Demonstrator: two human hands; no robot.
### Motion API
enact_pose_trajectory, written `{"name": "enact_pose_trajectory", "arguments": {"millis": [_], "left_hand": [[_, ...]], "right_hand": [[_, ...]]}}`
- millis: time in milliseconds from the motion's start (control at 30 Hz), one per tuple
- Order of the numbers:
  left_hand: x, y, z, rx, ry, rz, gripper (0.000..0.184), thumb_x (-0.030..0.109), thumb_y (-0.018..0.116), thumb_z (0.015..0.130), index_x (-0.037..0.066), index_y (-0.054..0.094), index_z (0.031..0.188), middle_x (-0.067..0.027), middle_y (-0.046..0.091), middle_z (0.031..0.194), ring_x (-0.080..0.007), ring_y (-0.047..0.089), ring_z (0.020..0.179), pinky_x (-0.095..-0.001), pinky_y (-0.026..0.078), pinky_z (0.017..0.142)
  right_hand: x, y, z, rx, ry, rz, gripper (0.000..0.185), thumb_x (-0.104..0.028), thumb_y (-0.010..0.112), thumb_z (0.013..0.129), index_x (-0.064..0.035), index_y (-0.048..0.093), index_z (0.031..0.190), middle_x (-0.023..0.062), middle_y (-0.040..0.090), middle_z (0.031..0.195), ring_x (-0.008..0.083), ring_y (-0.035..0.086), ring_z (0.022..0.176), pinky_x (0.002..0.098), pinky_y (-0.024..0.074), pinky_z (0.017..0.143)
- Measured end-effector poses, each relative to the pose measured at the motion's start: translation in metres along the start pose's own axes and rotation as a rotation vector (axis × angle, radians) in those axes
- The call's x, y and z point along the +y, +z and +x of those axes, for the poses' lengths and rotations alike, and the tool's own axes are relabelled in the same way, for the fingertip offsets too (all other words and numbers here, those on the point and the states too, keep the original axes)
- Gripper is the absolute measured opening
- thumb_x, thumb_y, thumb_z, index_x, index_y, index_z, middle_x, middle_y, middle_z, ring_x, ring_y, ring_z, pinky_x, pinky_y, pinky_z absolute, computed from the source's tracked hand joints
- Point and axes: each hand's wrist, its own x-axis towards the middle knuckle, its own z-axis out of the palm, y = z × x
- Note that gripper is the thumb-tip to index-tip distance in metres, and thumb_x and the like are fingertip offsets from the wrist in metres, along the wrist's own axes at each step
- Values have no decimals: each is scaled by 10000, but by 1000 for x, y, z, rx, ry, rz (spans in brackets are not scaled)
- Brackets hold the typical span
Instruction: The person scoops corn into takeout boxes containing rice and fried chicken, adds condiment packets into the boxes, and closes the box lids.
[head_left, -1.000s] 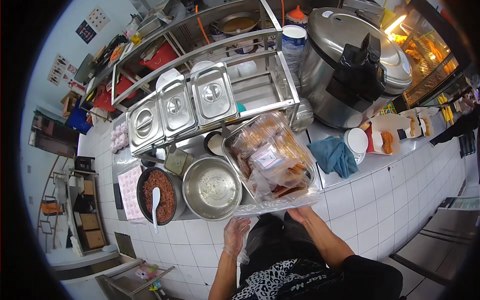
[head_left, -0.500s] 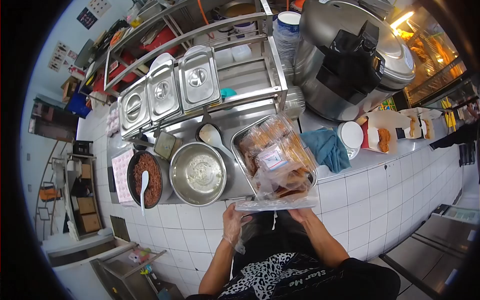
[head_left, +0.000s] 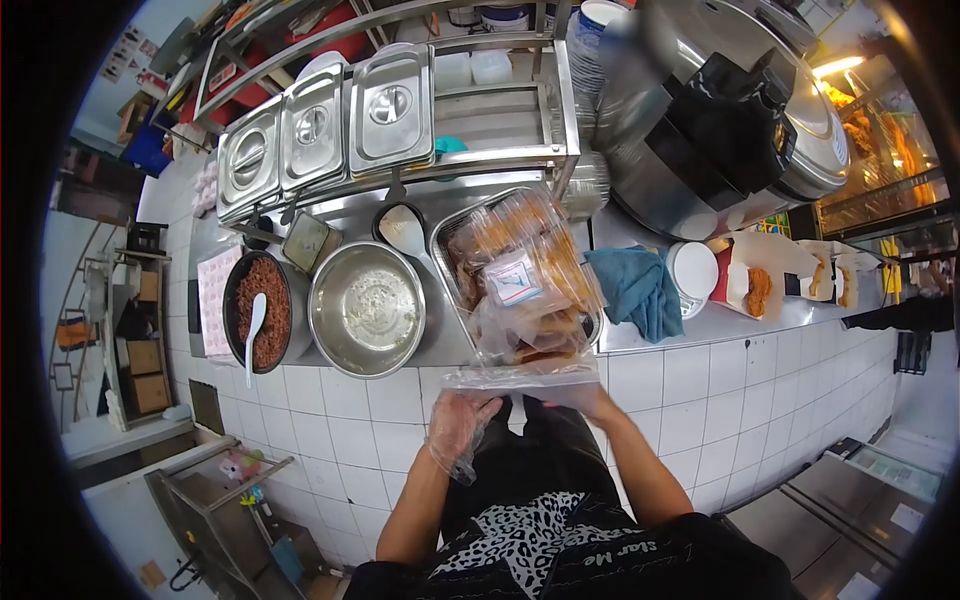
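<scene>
Both hands hold the near edge of a clear plastic bag (head_left: 530,376) at the counter's front. My left hand (head_left: 458,424), in a loose clear plastic glove, is closed on the bag's left corner. At the right corner, my right hand (head_left: 594,402) grips the same edge, its fingers partly hidden by the plastic. Beyond the bag, a metal tray (head_left: 447,292) holds brownish-orange food in clear plastic packaging with a white label (head_left: 513,279). Whether the held bag is joined to that packaging, I cannot tell. A white strip (head_left: 517,413) hangs below it.
Left of the tray are a steel bowl (head_left: 367,310), a pot of reddish-brown grains (head_left: 265,330) with a white spoon, and lidded steel pans (head_left: 391,105). To the right lie a blue cloth (head_left: 635,292), a white-lidded tub (head_left: 692,271), a large cooker (head_left: 650,150) and food boxes (head_left: 757,275).
The view has shifted, so the counter items appear farther left and higher. Both hands still hold the bag's edge, with more of its near surface showing.
</scene>
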Motion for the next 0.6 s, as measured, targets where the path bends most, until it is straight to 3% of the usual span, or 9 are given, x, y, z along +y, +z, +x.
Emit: {"name": "enact_pose_trajectory", "arguments": {"millis": [33,100,167,200,267,333,400,467,600], "left_hand": [[-1,-2,-1,-1,6,13,541,478,408,1028,62,503,1360,-108,588,1341,-286,585,1202,-445,466,1005],[-2,-7,-5,-7,20,36,525,467,422,1026,61,516,1345,-113,593,1333,-280,590,1195,-444,468,1000],[7,-15,-10,15,-67,208,510,459,431,1026,54,538,1318,-122,602,1313,-268,603,1174,-425,473,986],[18,-27,-10,11,-120,288,503,454,435,1026,51,549,1304,-127,607,1303,-262,609,1163,-416,476,980],[27,-54,-7,-18,-152,394,440,394,471,1033,33,580,1258,-128,632,1232,-219,633,1113,-367,484,955],[37,-70,-6,-3,-178,442,405,359,497,1030,26,593,1239,-117,644,1198,-199,640,1094,-347,486,944],[50,-74,-4,-19,-217,380,378,335,534,1015,25,604,1220,-115,654,1184,-210,645,1081,-360,495,942],[58,-76,2,-64,-239,360,368,328,552,1009,29,608,1217,-103,657,1178,-204,643,1082,-354,495,939],[72,-80,9,-193,-276,404,388,355,548,1013,43,601,1237,-79,646,1188,-179,626,1106,-325,481,940]], "right_hand": [[-22,-4,-8,23,65,-72,264,-26,654,861,16,651,1122,99,678,1001,199,668,865,309,572,687],[-28,-41,-12,195,110,-333,163,35,560,865,8,638,1005,88,661,871,167,647,743,296,544,602],[-87,-23,-28,456,-161,-483,150,48,465,863,-7,593,918,66,619,760,123,612,685,278,494,556],[-130,15,-18,565,-518,-508,155,40,475,861,3,600,943,68,630,776,127,622,717,278,500,605],[-162,72,7,467,-608,-626,152,0,524,877,14,604,1006,93,645,795,168,633,725,283,506,658],[-184,121,48,377,-490,-933,214,-103,600,896,6,615,1079,175,673,923,260,668,856,361,530,757],[-191,141,105,456,-564,-1440,385,-283,678,881,40,612,1080,205,647,1008,342,643,979,448,508,870],[-187,141,159,573,-366,-1610,614,-442,743,804,73,602,1107,275,594,1164,430,581,1097,490,457,973],[-159,156,200,626,-249,-1846,747,-475,795,749,97,537,1155,288,538,1269,428,496,1226,513,431,1014]]}}
